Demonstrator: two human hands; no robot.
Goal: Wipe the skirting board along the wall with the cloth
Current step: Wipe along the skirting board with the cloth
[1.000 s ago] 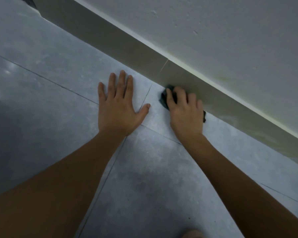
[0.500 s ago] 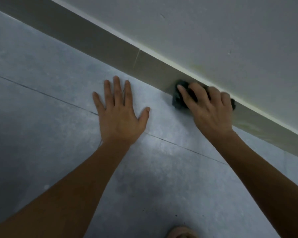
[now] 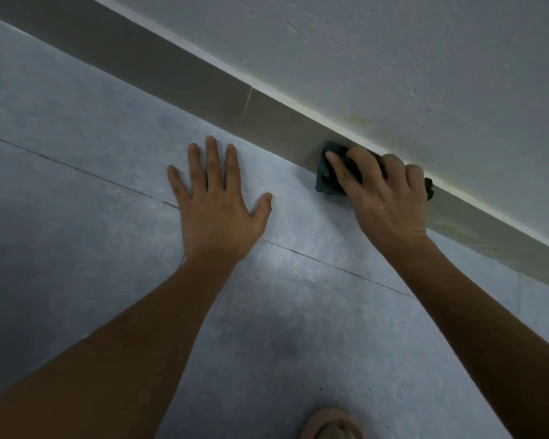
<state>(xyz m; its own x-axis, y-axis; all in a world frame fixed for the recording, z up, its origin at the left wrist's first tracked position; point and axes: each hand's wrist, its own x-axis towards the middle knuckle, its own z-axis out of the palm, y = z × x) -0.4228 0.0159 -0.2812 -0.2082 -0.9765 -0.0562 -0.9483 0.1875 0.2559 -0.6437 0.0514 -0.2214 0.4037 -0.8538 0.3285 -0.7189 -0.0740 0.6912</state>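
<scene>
A grey-brown skirting board point(image 3: 203, 80) runs diagonally from upper left to lower right under a pale wall point(image 3: 393, 58). My right hand point(image 3: 381, 194) presses a dark cloth point(image 3: 327, 179) flat against the board, just right of a vertical joint in it point(image 3: 247, 104). Most of the cloth is hidden under my fingers; a small corner shows past my little finger. My left hand point(image 3: 216, 201) lies flat on the grey tiled floor point(image 3: 76, 153), fingers spread, holding nothing, a little way in front of the board.
Thin grout lines point(image 3: 330, 264) cross the floor tiles. Faint yellowish stains mark the wall point(image 3: 358, 120) and the board further right point(image 3: 457, 229). A foot point(image 3: 330, 424) shows at the bottom edge.
My right hand has slid the cloth to the right along the board, from beside the joint to well past it, rising from the floor edge onto the board's face. The left hand stays planted.
</scene>
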